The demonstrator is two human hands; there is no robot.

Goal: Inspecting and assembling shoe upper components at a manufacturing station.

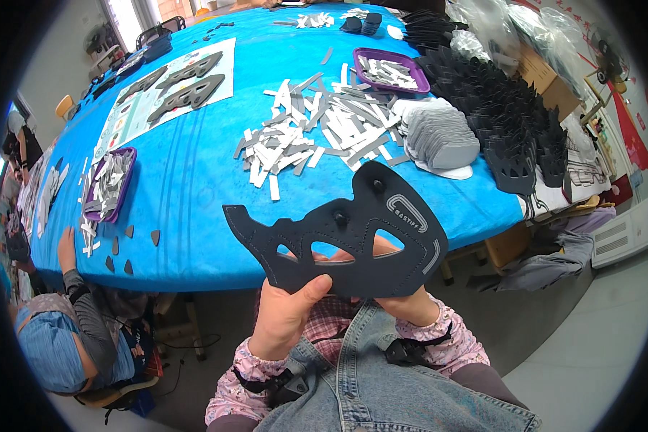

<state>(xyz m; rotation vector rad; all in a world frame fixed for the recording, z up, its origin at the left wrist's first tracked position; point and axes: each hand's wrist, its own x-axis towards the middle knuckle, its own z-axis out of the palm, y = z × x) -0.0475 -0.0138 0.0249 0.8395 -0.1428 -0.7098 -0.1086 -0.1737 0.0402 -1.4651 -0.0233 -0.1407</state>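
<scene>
I hold the dark cut-out panel (353, 234) up before me, above my lap and just short of the blue table (194, 180) edge. My left hand (284, 313) is closed on its lower edge, thumb on the front face. My right hand (403, 299) grips from behind; its fingers show through the openings, though the exact hold is hard to make out. The panel appears thin, light and flexible, likely to flop at its pointed end; best held along the lower rim with both hands. Grey strips (309, 133) lie heaped on the table beyond.
</scene>
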